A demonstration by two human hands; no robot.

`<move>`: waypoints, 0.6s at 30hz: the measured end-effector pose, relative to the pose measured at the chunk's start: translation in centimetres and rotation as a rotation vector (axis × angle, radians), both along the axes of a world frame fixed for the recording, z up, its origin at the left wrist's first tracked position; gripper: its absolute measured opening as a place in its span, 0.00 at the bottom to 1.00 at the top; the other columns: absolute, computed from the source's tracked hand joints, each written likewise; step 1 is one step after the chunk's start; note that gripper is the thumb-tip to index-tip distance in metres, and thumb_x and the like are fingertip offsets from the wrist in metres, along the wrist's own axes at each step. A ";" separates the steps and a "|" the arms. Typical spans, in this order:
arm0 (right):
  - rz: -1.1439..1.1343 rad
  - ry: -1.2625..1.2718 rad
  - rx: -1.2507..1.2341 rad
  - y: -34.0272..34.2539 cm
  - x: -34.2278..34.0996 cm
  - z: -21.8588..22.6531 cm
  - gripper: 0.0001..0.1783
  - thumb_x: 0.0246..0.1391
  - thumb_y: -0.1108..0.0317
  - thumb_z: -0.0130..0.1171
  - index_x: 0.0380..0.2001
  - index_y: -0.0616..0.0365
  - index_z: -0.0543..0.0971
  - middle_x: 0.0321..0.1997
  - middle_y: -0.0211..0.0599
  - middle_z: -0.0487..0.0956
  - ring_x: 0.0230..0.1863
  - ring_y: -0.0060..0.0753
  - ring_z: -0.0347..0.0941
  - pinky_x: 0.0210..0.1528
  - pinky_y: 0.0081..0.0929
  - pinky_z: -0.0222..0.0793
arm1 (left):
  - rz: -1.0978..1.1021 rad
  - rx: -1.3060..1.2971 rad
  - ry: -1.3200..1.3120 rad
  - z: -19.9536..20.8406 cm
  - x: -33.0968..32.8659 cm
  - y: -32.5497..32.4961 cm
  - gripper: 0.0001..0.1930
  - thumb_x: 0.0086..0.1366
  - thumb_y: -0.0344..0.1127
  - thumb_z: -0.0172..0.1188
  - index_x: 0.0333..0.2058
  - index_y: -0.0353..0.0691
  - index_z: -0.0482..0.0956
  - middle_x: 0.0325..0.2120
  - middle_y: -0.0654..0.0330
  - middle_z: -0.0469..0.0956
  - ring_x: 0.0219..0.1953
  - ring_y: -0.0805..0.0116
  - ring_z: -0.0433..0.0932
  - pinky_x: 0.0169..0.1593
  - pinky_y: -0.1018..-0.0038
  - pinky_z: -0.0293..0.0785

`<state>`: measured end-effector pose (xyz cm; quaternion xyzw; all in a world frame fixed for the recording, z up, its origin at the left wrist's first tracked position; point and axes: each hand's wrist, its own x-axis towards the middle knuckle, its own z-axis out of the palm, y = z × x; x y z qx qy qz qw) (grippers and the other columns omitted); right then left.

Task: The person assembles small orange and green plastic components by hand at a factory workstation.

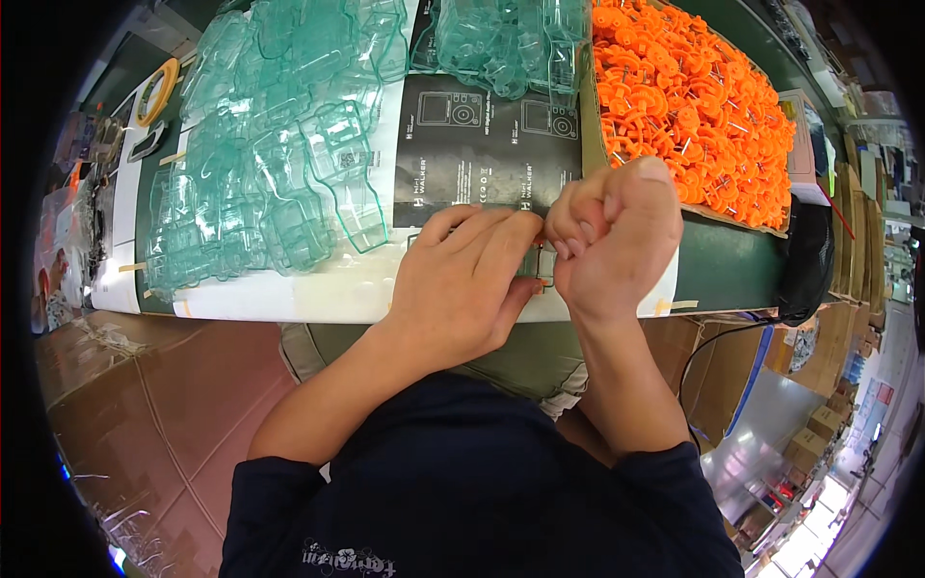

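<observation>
My left hand [458, 279] is bent over a clear plastic blister shell [547, 262] at the table's front edge, its fingers along the far side and the thumb on the near side. Most of that shell is hidden under the hand. A bit of orange and a thin dark line show on it by my left thumb. Right beside it, my right hand [617, 236] is closed, with the fingers curled in and the thumb raised. Its fingertips meet the shell's far end near my left fingers. Whatever they pinch is hidden.
Greenish clear plastic shells [279, 125] pile up at the left, with another heap [501, 43] at the back middle. A carton [590, 106] of orange plastic parts with metal pins [694, 106] stands at the right. Printed black sheet [453, 144] lies between. A yellow tape roll [157, 91] sits far left.
</observation>
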<state>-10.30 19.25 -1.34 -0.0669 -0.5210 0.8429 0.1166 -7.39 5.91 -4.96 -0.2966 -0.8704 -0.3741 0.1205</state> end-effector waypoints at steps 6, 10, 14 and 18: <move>0.008 0.058 -0.177 1.7 1.1 -0.5 0.18 0.65 0.62 0.39 0.19 0.47 0.59 0.11 0.25 0.58 0.10 0.20 0.49 0.13 0.21 0.47 | -0.007 -0.010 0.053 -0.4 -0.1 0.2 0.23 0.55 0.32 0.65 0.50 0.37 0.73 0.45 0.61 0.79 0.49 0.65 0.77 0.54 0.70 0.66; 0.020 0.233 -0.258 2.1 3.0 -1.0 0.20 0.69 0.56 0.39 0.20 0.46 0.60 0.11 0.23 0.58 0.10 0.20 0.50 0.12 0.21 0.47 | 0.000 -0.029 0.115 -1.4 0.5 0.0 0.23 0.56 0.34 0.65 0.51 0.36 0.74 0.48 0.62 0.79 0.51 0.66 0.77 0.53 0.70 0.67; 0.070 0.281 -0.203 2.0 3.5 -1.9 0.22 0.71 0.53 0.39 0.20 0.46 0.60 0.11 0.23 0.57 0.11 0.19 0.51 0.12 0.20 0.48 | 0.008 -0.044 0.114 -1.6 0.6 -0.1 0.23 0.57 0.35 0.65 0.52 0.36 0.75 0.50 0.62 0.79 0.53 0.67 0.77 0.52 0.71 0.67; 0.070 0.297 -0.197 2.1 3.4 -2.1 0.23 0.71 0.51 0.40 0.20 0.45 0.60 0.11 0.23 0.58 0.11 0.19 0.51 0.12 0.21 0.49 | 0.012 -0.047 0.113 -1.6 0.5 -0.1 0.22 0.57 0.35 0.65 0.51 0.36 0.75 0.51 0.63 0.79 0.53 0.67 0.77 0.51 0.71 0.67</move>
